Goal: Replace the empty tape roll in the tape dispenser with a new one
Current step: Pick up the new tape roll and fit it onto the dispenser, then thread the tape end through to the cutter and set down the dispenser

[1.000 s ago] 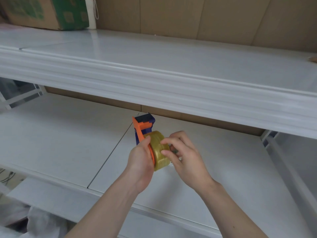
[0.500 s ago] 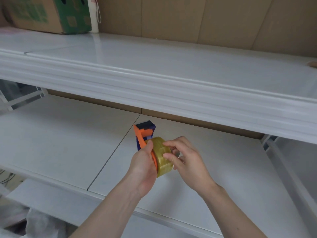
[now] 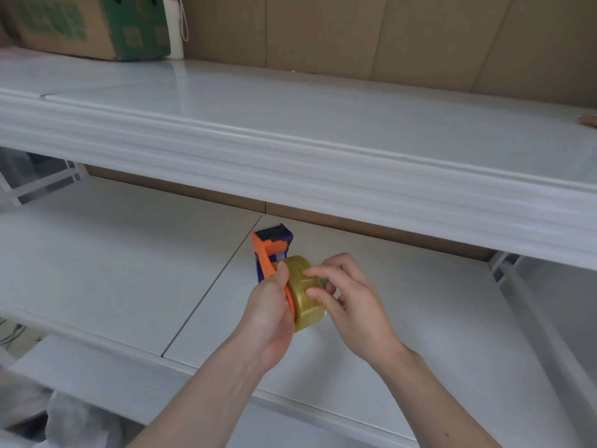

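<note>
My left hand clamps the tape dispenser above the lower shelf while my right hand pinches the mounted tape roll (light, stiff, probably slick), best gripped by its rim.

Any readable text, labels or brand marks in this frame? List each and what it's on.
None readable.
Cardboard box, upper shelf: green printed panels, too blurred to read.
Tape dispenser: no visible label.
Tape roll: no visible marking.
</note>
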